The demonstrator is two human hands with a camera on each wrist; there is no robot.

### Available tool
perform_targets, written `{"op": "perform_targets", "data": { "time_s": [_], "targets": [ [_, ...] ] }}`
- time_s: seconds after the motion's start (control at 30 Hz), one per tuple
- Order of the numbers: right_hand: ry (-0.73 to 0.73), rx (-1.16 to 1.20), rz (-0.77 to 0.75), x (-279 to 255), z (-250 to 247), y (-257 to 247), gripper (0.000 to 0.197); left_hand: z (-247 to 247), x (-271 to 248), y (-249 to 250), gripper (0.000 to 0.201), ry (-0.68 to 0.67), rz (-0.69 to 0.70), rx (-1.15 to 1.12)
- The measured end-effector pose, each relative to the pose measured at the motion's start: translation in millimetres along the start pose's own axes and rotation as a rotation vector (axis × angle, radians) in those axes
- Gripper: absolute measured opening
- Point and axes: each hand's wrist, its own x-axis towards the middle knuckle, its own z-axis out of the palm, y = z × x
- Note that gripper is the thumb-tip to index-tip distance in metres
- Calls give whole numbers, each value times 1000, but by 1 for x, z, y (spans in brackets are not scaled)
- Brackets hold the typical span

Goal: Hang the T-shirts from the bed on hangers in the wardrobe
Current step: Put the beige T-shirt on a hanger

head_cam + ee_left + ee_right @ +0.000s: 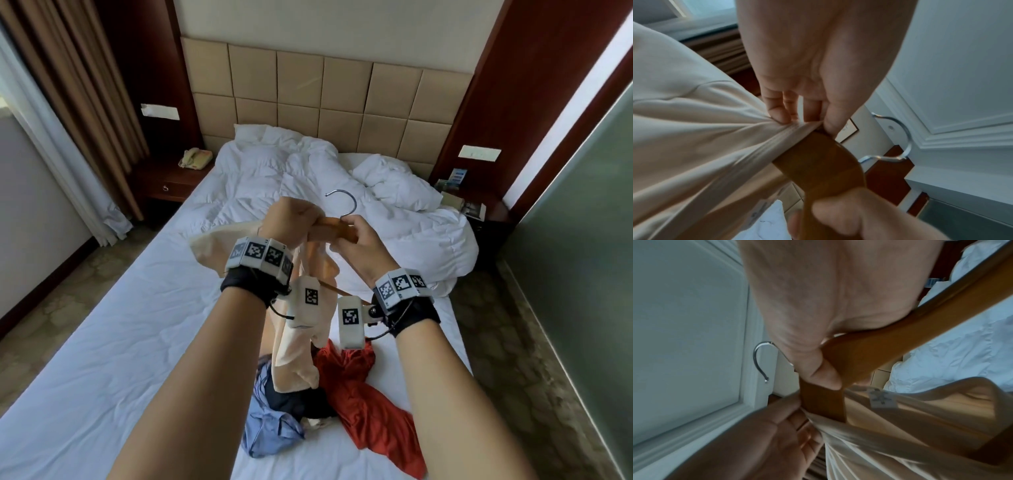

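Cream T-shirt (301, 346) hangs above the bed (102, 342) in the head view, bunched at 12 o'clock where the left hand (291, 219) pinches it against the wooden hanger (342, 229) — the right hand (356, 240) grips the hanger at 1 o'clock. A red shirt (370, 404) lies at 5 o'clock.

Left wrist view: fingertips (780, 113) clamp fabric at the hanger's end.

Right wrist view: the thumb (818, 371) presses the wood.
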Motion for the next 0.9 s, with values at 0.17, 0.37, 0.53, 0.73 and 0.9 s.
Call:
{"op": "perform_targets", "data": {
  "time_s": [0.17,0.37,0.53,0.73,0.9],
  "targets": [
    [-41,-95,-75,9,-1,-19,45,5,10,30,25,-34,60,-3],
    [-3,-107,-56,15,-12,-37,29,-1,16,53,45,-119,27,17],
    [79,-137,-72,20,-22,-43,25,-3,24,63,56,-160,120,222],
    [52,-134,-126,20,-38,-66,24,-13,44,82,65,-261,132,402],
    [71,-171,-129,20,-50,-75,27,-17,56,103,72,-389,86,478]
  ]
}}
